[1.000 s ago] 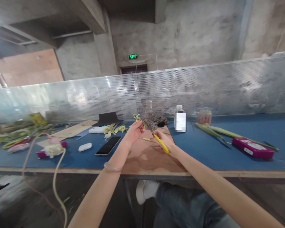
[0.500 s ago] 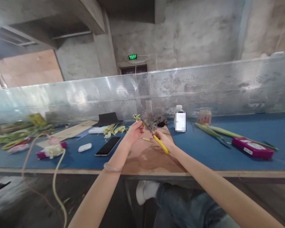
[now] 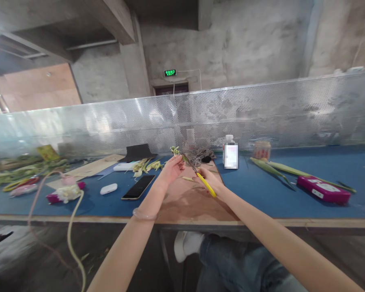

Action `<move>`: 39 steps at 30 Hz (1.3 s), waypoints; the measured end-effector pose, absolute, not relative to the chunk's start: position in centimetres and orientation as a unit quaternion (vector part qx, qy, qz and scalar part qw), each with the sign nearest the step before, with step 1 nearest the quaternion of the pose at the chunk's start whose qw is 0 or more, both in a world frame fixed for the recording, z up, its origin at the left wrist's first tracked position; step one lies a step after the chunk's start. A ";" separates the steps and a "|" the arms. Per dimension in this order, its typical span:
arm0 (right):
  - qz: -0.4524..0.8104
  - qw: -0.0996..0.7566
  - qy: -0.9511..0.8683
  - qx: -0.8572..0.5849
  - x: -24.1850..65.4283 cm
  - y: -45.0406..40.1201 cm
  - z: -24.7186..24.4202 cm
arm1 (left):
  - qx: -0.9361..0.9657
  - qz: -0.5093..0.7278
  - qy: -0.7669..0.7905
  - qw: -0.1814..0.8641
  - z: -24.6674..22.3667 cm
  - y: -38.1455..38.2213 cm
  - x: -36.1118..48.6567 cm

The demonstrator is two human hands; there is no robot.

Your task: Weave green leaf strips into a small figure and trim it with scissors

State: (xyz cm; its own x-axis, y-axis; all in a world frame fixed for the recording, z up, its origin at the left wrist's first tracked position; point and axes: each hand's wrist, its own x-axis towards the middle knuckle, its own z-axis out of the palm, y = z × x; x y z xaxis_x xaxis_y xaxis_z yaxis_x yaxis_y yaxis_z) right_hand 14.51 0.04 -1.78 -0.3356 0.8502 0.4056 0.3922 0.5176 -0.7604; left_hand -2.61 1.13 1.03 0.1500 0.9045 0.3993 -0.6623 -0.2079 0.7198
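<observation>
Near the middle of the table, my left hand [image 3: 172, 169] pinches a small green sprig with pale flower buds [image 3: 174, 150], which pokes out above the fingers. My right hand [image 3: 209, 181] is closed round a pair of yellow-handled scissors [image 3: 206, 185], seen edge-on. Their thin metal blades reach up and left to the green stem beside my left fingertips. Whether the blades touch the stem is too small to tell. A brown board [image 3: 188, 207] lies under both hands, with small plant scraps on it.
Left of my hands are a black phone [image 3: 138, 187], a white case [image 3: 108, 189] and plant pieces [image 3: 147, 165]. Behind are grey tangled strands [image 3: 198, 157] and a bottle [image 3: 230, 152]. To the right lie long leaves [image 3: 270, 171] and a magenta box [image 3: 323, 190]. A perforated metal panel [image 3: 115, 125] stands behind.
</observation>
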 end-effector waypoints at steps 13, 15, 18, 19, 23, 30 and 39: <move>0.246 0.425 -0.778 -0.391 14.5 0.6 -2.1 | 0.449 0.631 0.135 0.618 0.8 1.4 -2.7; 0.240 0.428 -0.780 -0.387 14.5 0.7 -2.2 | 0.449 0.632 0.136 0.617 0.8 1.5 -2.8; 0.230 0.434 -0.784 -0.379 14.5 0.9 -2.3 | 0.450 0.632 0.137 0.617 0.8 1.5 -2.8; 0.226 0.436 -0.785 -0.377 14.5 0.9 -2.4 | 0.450 0.632 0.137 0.616 0.8 1.5 -2.8; 0.211 0.444 -0.784 -0.378 14.5 0.9 -2.4 | 0.451 0.632 0.138 0.615 0.8 1.5 -2.7; 0.190 0.452 -0.781 -0.386 14.3 0.9 -2.5 | 0.450 0.628 0.141 0.619 0.9 1.3 -2.7; 0.178 0.479 -0.760 -0.402 14.4 -0.1 -2.0 | 0.462 0.621 0.166 0.611 1.2 1.2 -2.8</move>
